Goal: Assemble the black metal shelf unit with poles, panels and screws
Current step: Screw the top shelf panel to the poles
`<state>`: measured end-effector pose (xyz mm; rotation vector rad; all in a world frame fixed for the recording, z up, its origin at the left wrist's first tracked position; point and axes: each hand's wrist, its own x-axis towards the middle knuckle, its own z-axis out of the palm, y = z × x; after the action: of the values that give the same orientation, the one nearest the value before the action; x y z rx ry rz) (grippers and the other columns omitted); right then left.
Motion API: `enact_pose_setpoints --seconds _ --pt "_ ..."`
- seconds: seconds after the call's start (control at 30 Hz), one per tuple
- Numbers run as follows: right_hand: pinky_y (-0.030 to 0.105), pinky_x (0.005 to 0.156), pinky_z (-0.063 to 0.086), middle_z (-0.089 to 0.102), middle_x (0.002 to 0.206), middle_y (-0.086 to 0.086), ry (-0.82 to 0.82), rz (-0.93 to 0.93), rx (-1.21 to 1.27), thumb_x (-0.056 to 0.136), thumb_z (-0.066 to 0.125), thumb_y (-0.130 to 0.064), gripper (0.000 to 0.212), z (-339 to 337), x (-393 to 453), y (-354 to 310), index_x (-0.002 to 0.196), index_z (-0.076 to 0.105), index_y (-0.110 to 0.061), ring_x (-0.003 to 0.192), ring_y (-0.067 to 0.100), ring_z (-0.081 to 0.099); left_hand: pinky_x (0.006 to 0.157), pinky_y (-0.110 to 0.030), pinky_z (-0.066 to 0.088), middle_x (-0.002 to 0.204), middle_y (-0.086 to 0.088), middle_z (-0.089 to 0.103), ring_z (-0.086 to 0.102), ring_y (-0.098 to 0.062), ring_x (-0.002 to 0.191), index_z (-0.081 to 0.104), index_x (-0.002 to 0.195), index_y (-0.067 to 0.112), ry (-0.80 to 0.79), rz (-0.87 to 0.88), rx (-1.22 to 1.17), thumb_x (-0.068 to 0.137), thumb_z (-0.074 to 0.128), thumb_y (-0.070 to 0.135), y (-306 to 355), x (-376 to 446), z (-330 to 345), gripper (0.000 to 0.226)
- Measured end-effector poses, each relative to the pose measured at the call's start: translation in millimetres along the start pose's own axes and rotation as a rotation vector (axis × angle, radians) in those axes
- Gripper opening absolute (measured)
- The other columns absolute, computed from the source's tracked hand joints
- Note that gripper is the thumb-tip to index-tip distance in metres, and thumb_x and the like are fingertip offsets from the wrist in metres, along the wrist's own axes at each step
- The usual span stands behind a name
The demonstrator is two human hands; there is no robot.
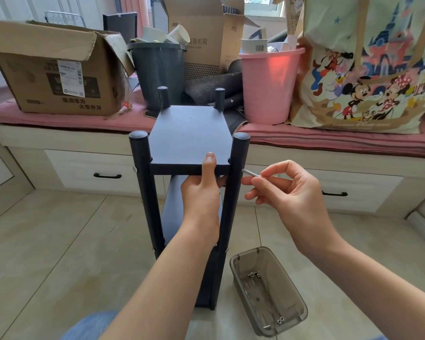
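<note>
The black shelf unit [189, 182] stood upright on the tiled floor [59, 241], just in front of a window bench with a pink cushion [329, 139]. Four round poles rose past its top panel [189, 136], and a lower panel [174, 217] showed beneath.

The person's left hand [201, 190] gripped the near edge of the top panel, thumb [209, 163] lying flat on top and the fingers curled under it. The right hand [287, 190] pinched a thin silver tool [252, 173] between thumb and forefinger, the other fingers loosely bent. The tool's tip touched the side of the near right pole [236, 177], level with the top panel. I could not tell whether it was a hex key or a long screw. A silver screw head [134, 168] showed on the near left pole [142, 182] at the same height.

On the floor just right of the unit lay a smoky clear plastic bin [268, 290] holding a few loose screws [280, 320].

Along the bench stood a cardboard box [54, 74], a dark bucket [157, 69] stuffed with paper cups, a pink bucket [268, 84], and a cartoon-printed tote bag [368, 69].
</note>
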<state>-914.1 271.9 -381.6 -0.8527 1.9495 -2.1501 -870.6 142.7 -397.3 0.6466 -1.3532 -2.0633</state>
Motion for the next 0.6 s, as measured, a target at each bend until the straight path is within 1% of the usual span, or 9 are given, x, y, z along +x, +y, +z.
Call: enact_pose_setpoints --seconds 0.13,0.2,0.33,0.5,0.6 --pt "0.026 0.063 0.057 0.077 0.083 0.008 -0.014 -0.034 -0.037 0.090 0.067 -0.004 0.016 -0.7 -0.1 -0.3 0.093 0.053 0.001 0.067 0.023 0.073 0.076 -0.023 0.040 0.088 0.019 0.077 0.071 -0.011 0.099 0.064 0.101 0.029 0.023 -0.009 0.011 0.097 0.054 0.055 -0.8 1.1 0.0 0.028" --pt "0.028 0.064 0.057 0.077 0.082 0.007 -0.030 -0.072 -0.094 0.089 0.068 -0.006 0.018 -0.9 -0.1 -0.7 0.092 0.052 0.003 0.067 0.023 0.073 0.076 -0.024 0.040 0.089 0.018 0.077 0.071 -0.012 0.102 0.064 0.100 0.029 0.026 -0.008 0.012 0.096 0.054 0.055 -1.2 1.4 -0.1 0.029" --pt "0.027 0.065 0.057 0.077 0.082 0.004 -0.065 -0.129 -0.174 0.086 0.069 -0.015 0.020 0.3 -0.2 -1.2 0.088 0.053 -0.004 0.067 0.021 0.073 0.077 -0.023 0.040 0.087 0.018 0.077 0.071 -0.009 0.099 0.064 0.099 0.029 0.012 -0.004 0.016 0.098 0.052 0.055 -1.8 1.3 -0.8 0.029" --pt "0.029 0.064 0.058 0.077 0.083 0.006 -0.068 -0.119 -0.144 0.090 0.067 -0.007 0.016 0.4 4.4 0.3 0.088 0.052 -0.001 0.067 0.024 0.073 0.077 -0.024 0.041 0.091 0.013 0.078 0.070 -0.013 0.103 0.065 0.098 0.028 0.008 -0.008 0.002 0.098 0.052 0.054 -1.7 1.4 -0.7 0.029" --pt "0.030 0.065 0.058 0.077 0.083 0.008 -0.075 -0.113 -0.147 0.091 0.067 -0.005 0.016 2.4 5.1 1.1 0.088 0.051 -0.001 0.067 0.024 0.073 0.076 -0.025 0.041 0.089 0.013 0.078 0.071 -0.011 0.099 0.066 0.098 0.027 0.002 -0.003 -0.001 0.099 0.051 0.053 -1.9 0.5 -0.9 0.029"
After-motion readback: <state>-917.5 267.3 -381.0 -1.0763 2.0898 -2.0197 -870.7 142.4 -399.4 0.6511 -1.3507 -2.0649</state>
